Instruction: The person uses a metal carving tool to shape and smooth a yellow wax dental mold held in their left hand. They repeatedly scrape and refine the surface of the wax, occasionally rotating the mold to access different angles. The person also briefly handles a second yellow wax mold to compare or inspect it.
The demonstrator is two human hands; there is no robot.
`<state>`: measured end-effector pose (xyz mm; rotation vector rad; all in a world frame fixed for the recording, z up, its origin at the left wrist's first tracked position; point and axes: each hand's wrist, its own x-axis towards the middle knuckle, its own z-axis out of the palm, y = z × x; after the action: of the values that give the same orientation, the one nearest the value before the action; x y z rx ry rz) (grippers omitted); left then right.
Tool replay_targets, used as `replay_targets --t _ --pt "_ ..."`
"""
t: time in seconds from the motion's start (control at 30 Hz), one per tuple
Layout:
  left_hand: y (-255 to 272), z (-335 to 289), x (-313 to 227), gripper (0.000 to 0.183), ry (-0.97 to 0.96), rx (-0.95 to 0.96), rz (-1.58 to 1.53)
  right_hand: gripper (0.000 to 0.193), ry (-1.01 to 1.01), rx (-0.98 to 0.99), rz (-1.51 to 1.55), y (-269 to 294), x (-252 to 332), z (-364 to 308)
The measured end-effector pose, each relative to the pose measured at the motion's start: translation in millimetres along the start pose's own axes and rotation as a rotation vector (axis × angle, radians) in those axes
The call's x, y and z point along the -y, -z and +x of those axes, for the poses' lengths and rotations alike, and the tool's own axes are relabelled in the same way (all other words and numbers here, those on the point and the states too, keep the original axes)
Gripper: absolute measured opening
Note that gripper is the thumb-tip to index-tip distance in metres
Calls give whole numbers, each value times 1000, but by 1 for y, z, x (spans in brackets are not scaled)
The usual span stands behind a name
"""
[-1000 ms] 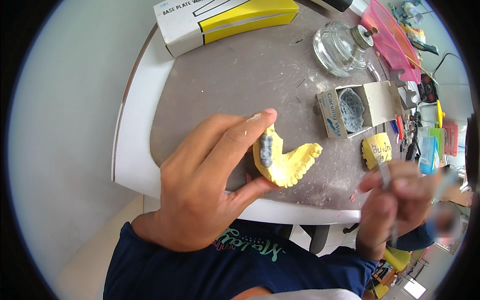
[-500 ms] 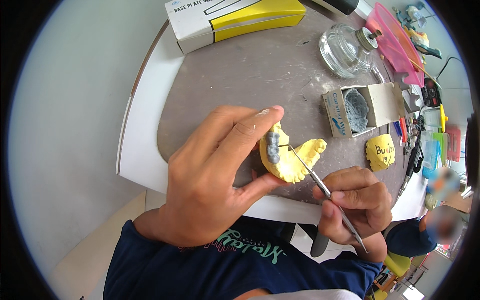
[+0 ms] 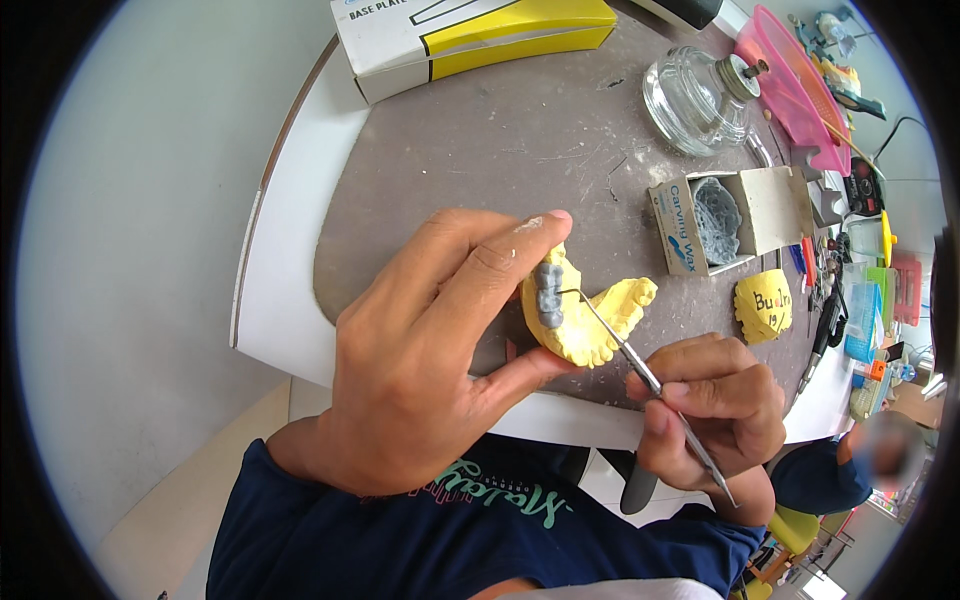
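While the left hand (image 3: 425,350) grips a curved yellow dental model (image 3: 582,332) over the tabletop (image 3: 450,170), grey teeth (image 3: 549,297) on its left side, the right hand (image 3: 715,405) pinches a metal tool (image 3: 624,350); model's outer edge partly covered by left hand, tip contact unclear.

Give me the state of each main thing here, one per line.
Left hand: gripping yellow cast
Yellow cast: held
Grey tooth block: seated on cast
Right hand: gripping metal tool
Metal tool: bent tip at block, contact unclear
Small box: open, grey material inside
Glass burner: no flame visible
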<state>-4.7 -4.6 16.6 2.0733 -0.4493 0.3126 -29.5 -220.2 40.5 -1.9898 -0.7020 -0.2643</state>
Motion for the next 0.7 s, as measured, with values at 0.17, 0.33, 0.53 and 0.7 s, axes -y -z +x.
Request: replay_targets --t 0.17,0.33,0.53,0.7 --pt "1 -1 0 72 3 5 -1 24 13 5 -17 -2 -1 0" --pt "1 -3 0 72 3 1 1 24 14 16 -28 -1 0 0" --pt "3 -4 -1 72 -2 2 -1 24 8 10 -32 -2 2 0" --pt "2 -4 0 71 -6 -2 5 25 9 2 -19 -3 1 -2"
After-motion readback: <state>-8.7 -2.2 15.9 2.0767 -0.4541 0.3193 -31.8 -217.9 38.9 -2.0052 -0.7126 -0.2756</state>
